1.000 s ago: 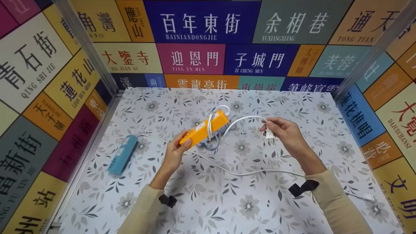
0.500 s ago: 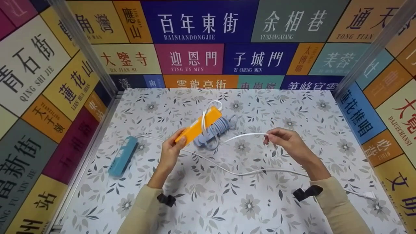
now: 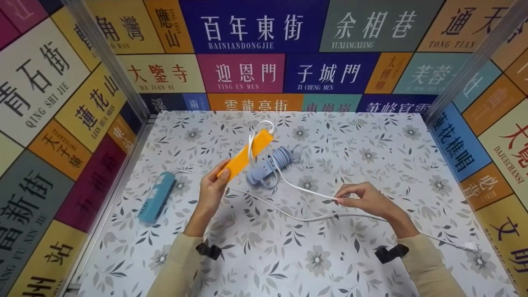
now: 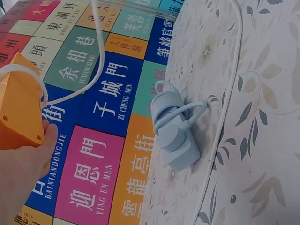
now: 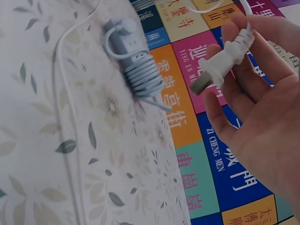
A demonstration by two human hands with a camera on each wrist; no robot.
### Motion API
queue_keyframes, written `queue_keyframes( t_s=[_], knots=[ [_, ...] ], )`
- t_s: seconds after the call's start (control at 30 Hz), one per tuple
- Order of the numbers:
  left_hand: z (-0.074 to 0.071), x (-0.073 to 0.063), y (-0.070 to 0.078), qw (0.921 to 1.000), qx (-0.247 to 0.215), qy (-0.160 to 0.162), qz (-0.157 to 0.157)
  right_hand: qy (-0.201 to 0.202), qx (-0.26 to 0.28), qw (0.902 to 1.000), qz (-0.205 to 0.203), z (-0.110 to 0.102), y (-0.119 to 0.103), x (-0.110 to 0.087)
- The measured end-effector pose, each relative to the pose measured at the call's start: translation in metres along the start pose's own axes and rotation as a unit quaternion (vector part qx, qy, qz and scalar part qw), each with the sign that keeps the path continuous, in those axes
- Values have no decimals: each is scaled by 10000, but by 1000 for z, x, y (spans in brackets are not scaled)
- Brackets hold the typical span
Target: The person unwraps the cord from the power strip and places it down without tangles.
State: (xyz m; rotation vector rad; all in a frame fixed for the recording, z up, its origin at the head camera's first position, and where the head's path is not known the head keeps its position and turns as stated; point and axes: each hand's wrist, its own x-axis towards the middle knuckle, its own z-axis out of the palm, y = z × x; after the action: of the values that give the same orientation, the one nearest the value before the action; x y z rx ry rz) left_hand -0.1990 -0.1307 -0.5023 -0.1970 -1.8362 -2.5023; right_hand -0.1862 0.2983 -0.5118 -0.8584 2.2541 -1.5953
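Orange power strip (image 3: 241, 161) is held up mid-setup (12 = away from the person). Closest in, a loose white plug (image 3: 470, 246) lies way out at 4 o'clock; its long cord (image 3: 288, 215) is hidden in two spots, so can't swear it runs to the teal power strip (image 3: 156, 197) at 8. Right hand (image 3: 365, 200), also around 4, pinches the held strip's power cord (image 3: 305, 189) by its square-ended plug (image 5: 218, 68), which only the right wrist cam shows. Left hand (image 3: 213, 181), well apart, grips the strip's 7 o'clock end.

What's new: right hand has dropped toward 6, strip has crept toward 11. I'd say that pulls the cord straighter, but it's still wrapped round the strip, can't count turns. That also uncovers more of the coiled pale blue power strip (image 3: 259, 172) behind. Furthest, the sign-print wall (image 3: 243, 73) gets cropped.
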Motion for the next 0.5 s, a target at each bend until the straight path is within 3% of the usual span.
queue_keyframes(
  t_s=[0.23, 0.5],
  knots=[
    [-4, -2, 1, 9995, -305, -88, 28, 117, -822, 9936, 769, 10, 14, -5],
    [-5, -4, 1, 9995, -286, -100, 84, 340, -1605, 9811, 1024, 17, 27, -8]
  ],
)
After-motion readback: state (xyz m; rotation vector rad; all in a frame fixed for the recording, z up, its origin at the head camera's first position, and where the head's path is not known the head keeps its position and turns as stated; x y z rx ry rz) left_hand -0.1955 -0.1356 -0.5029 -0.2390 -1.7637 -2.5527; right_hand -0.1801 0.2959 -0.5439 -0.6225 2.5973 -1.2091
